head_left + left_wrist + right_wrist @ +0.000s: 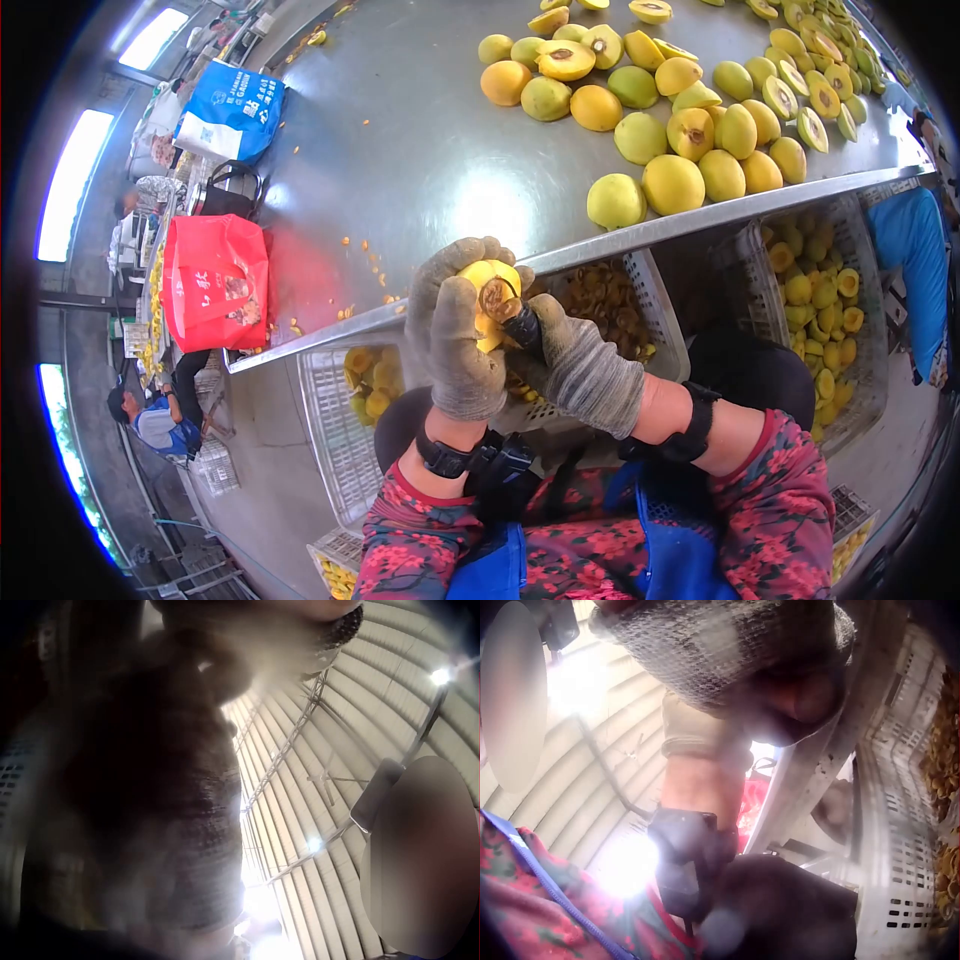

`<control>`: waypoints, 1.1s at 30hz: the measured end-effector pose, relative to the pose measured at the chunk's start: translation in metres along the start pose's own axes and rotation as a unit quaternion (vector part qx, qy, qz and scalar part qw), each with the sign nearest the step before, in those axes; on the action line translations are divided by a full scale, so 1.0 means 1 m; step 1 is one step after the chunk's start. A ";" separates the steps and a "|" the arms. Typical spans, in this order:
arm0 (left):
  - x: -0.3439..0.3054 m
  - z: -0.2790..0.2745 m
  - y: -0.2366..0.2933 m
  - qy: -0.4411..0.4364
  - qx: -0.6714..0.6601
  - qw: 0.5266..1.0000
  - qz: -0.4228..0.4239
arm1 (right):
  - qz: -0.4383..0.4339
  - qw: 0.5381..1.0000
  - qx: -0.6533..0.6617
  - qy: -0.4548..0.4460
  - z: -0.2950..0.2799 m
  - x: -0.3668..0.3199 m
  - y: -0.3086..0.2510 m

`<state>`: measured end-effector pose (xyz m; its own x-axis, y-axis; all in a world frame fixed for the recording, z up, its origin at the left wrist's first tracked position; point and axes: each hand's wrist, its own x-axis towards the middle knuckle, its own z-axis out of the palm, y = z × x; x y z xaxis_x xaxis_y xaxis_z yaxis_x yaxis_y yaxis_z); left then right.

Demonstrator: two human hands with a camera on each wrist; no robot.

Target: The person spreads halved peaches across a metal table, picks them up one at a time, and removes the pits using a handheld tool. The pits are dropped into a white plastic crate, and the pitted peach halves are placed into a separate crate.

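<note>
In the head view, my gloved left hand [455, 345] grips a cut yellow peach [480, 272], its brown pit cavity facing up, over the front edge of the steel table. My gloved right hand [590, 370] holds a black-handled tool [524, 330] whose working end meets the brown centre of the fruit. The tool's tip is too small to make out. Both hands are close together. The left wrist view is dark and blurred, with a knitted glove [195, 825] filling much of it. A glove [727, 652] hides the fruit in the right wrist view.
Whole and halved peaches [672, 185] are heaped on the steel table [400, 150]. A red bag [215, 280] and a blue bag [232, 110] stand on its left. Below the edge are plastic crates, one with brown scraps [605, 300], another with yellow halves [825, 330].
</note>
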<state>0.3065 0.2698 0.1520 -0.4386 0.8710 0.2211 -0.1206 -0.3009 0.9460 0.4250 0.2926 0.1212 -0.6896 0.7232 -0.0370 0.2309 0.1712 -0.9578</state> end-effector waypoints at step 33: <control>0.026 -0.010 0.022 -0.282 0.005 0.931 -0.232 | 0.240 0.694 0.581 -0.350 -0.052 -0.033 -0.019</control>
<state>0.2836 0.2815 0.1765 0.1964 0.9724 -0.1258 -0.1719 0.1605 0.9720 0.4790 0.3004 0.1550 -0.9834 -0.0621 -0.1707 0.1202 -0.9272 -0.3549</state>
